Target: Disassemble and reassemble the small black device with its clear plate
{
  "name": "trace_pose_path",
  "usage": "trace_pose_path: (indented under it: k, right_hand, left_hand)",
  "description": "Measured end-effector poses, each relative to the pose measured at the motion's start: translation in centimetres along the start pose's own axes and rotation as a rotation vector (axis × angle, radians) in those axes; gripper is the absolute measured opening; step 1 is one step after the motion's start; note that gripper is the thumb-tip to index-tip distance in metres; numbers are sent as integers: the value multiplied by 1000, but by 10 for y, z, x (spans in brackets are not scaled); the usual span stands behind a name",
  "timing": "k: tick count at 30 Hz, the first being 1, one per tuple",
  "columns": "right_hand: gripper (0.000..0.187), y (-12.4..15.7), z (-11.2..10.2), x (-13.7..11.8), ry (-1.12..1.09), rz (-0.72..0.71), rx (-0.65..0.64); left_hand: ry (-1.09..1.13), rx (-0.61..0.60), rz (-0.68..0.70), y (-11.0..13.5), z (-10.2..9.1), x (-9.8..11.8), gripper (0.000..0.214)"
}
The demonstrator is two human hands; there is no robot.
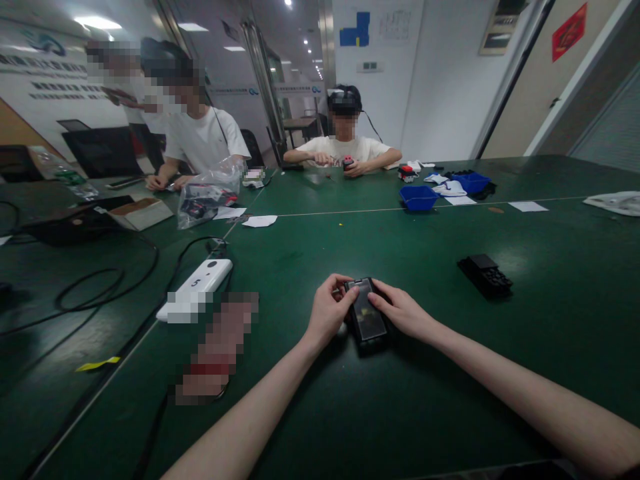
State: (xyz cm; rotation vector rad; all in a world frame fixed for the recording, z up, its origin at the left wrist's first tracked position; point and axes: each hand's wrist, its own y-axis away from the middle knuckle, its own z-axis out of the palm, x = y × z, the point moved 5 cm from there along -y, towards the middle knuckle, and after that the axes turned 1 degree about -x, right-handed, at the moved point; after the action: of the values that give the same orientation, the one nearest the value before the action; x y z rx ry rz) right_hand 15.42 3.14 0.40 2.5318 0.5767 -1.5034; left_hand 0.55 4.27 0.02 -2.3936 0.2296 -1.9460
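Observation:
Between my two hands, just above or on the green table (310, 413), is a flat black rectangular case (369, 315) with a glossy, see-through-looking top. My left hand (331, 303) grips its far left corner, thumb laid on the top face. My right hand (400, 308) holds the right side, its thumb also on the glossy face. The fingers under and behind the case are partly hidden. Off to the right lies a stack of black parts (485, 275), apart from both hands.
On the left are a white power strip (200, 287) marked 5, a blurred-out reddish object (220, 347) and loose black cables (95, 300). Farther back stand a blue tray (419, 198), a plastic bag (210, 193) and an open box (143, 212). A person (345, 143) sits across the table.

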Motion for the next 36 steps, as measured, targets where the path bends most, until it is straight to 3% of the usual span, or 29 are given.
trace_pose_path:
  k: [9,14,18,21,23,25,30,36]
  right_hand:
    - [85,5,3,6,-110,-2,-119]
    - [80,4,9,6,-278,19,-112]
    - [71,-2,-3,8,-228,70,10]
    - [68,-6,-36,7,29,62,189]
    - [66,-7,-66,4,338,-9,337]
    - [61,-6,-94,9,634,21,451]
    - [39,-9,-130,31,1208,167,455]
    - [25,-16,-137,52,1406,237,432]
  left_hand:
    - [67,27,14,-1,-2,2,24]
    - [143,7,1,0,1,4,26]
    - [263,-49,-64,1,6,4,34]
    - [312,-42,-109,3,7,2,38]
    - [310,-43,-123,3,8,2,38]
    - [302,-57,-131,3,9,1,35]
    - [260,-85,-134,3,10,1,31]
    - [248,-86,-131,3,9,0,27]
